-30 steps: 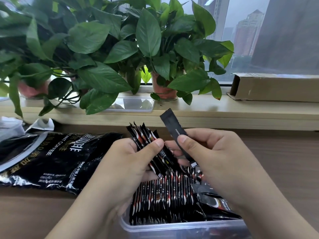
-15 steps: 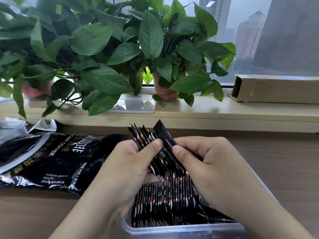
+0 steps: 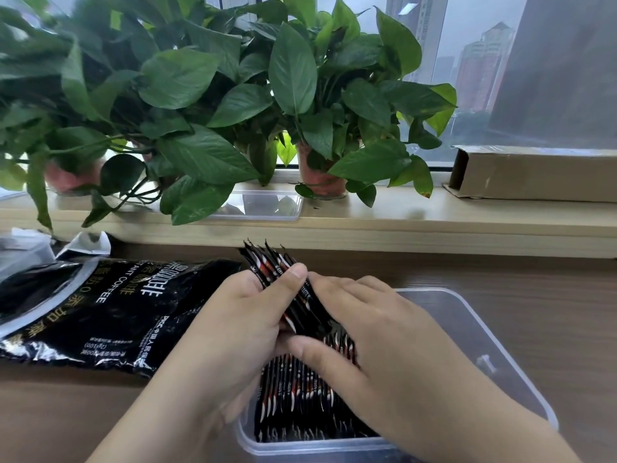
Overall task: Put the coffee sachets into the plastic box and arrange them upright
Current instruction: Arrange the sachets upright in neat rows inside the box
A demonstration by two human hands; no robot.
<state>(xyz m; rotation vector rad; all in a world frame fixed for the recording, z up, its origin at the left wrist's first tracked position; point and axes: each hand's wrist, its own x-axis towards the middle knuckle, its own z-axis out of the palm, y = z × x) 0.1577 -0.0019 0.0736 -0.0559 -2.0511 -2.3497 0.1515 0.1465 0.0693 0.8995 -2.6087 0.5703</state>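
On my feed the left hand (image 3: 247, 319) grips a fanned bundle of coffee sachets (image 3: 277, 272), thumb clamped across its front, just above the far left corner of the clear plastic box (image 3: 484, 332). The right hand (image 3: 377, 335) lies against the bundle's right side with fingers nearly straight and thumb stretched out below; I can't tell whether it pinches anything. A row of sachets (image 3: 293, 402) stands upright in the box, beside the black instant coffee bag (image 3: 100, 305).
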